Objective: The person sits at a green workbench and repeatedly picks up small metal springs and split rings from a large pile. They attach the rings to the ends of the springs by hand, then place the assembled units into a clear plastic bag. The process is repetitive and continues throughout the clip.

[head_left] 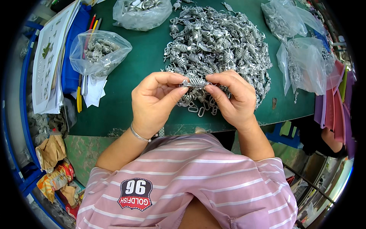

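Note:
Between my two hands is a small ribbed silver metal piece (197, 81), held level over the near edge of a big pile. My left hand (152, 100) pinches its left end between thumb and forefinger. The right end is in the pinch of my right hand (237, 100). Behind and under the hands spreads the pile of ribbed metal pieces (219, 42), all of a like grey. Several flat oval metal links (201, 112) lie just below the held piece, at the pile's front.
The green tabletop (148, 45) carries clear bags of metal parts: one at left (100, 53), one at the back (142, 14), more at right (305, 68). A blue bin (76, 49) with papers and pencils stands far left. Pink and purple sheets (335, 107) hang at right.

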A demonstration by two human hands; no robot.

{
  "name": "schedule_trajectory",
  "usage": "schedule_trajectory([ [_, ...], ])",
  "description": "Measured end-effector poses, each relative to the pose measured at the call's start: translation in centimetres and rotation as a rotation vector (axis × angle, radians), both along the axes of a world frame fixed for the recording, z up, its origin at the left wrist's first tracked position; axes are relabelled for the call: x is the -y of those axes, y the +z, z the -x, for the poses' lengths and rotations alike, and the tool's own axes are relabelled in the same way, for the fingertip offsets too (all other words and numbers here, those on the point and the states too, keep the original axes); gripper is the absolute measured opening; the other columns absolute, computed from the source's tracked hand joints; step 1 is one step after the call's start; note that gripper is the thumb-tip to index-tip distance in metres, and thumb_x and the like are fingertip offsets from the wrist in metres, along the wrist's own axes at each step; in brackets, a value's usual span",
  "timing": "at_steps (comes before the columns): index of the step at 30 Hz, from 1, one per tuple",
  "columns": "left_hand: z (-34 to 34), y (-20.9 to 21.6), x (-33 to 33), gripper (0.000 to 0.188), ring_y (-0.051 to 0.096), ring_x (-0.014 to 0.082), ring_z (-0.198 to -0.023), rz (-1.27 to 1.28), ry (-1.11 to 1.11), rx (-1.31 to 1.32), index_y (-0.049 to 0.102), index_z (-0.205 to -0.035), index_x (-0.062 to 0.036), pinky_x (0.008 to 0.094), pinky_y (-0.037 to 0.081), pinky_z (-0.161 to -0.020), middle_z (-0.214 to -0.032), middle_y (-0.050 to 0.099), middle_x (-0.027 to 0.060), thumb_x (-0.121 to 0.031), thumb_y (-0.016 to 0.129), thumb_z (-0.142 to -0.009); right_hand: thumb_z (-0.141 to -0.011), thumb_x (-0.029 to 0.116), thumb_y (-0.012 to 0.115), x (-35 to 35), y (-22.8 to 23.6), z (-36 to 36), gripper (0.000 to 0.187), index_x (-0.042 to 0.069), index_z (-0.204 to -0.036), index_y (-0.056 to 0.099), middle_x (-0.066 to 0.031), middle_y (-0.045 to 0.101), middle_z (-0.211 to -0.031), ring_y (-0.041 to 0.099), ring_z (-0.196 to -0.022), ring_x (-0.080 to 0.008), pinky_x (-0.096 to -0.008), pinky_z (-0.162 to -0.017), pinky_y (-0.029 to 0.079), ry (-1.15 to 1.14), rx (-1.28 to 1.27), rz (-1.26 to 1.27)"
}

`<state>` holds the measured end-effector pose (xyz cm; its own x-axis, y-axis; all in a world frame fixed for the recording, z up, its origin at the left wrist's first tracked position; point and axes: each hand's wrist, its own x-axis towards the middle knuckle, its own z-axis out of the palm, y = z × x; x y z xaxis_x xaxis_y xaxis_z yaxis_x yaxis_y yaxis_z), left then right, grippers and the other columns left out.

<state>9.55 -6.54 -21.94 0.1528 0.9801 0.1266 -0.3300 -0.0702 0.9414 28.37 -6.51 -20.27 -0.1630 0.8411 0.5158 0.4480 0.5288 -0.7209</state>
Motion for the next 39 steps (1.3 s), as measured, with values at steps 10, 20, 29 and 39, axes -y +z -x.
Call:
schedule_trajectory([
  [10, -0.6, 1.0, 0.3, 0.024, 0.063, 0.0190, -0.091, 0.133, 0.041, 0.113, 0.056, -0.104, 0.0056, 0.0269, 0.052, -0.080, -0.101, 0.062, 0.0136, 0.009, 0.061, -0.081, -0.068, -0.004, 0.070, -0.1, -0.2, 0.6, 0.018, 0.002, -0.083, 0.064, -0.0097, 0.064, -0.079, 0.059, -0.067, -0.0237, -0.0315, -0.060, 0.047, 0.025, 0.008, -0.159],
  [20, 0.4, 1.4, 0.3, 0.022, 0.065, 0.0149, -0.069, 0.275, -0.128, 0.058, 0.057, -0.105, 0.0048, 0.0240, 0.054, -0.060, -0.083, 0.064, 0.0109, -0.003, 0.062, -0.085, -0.072, -0.009, 0.063, 0.8, -0.2, 1.6, 0.017, 0.000, -0.086, 0.064, -0.0106, 0.063, -0.085, 0.060, -0.071, -0.0186, -0.0270, -0.062, 0.049, 0.060, -0.225, 0.060],
  [29, 0.2, 1.5, 0.6, 0.023, 0.067, 0.0229, -0.071, 0.522, -0.322, 0.063, 0.052, -0.105, 0.0031, 0.0284, 0.056, -0.059, -0.086, 0.065, 0.0174, -0.007, 0.061, -0.086, -0.085, -0.002, 0.059, 1.5, 0.1, 2.2, 0.018, -0.003, -0.103, 0.057, -0.0057, 0.061, -0.090, 0.058, -0.080, -0.0076, -0.0201, -0.071, 0.048, 0.080, -0.723, 0.553],
  [39, 0.3, 1.1, 0.6, 0.023, 0.067, 0.0238, -0.085, 0.602, -0.438, 0.156, 0.050, -0.111, 0.0038, 0.0299, 0.056, -0.072, -0.098, 0.062, 0.0141, -0.012, 0.049, -0.094, -0.084, -0.002, 0.060, 1.8, -0.8, 2.0, 0.016, -0.003, -0.100, 0.061, -0.0068, 0.061, -0.092, 0.061, -0.077, -0.0098, -0.0213, -0.067, 0.051, 0.092, -0.636, 0.579],
])
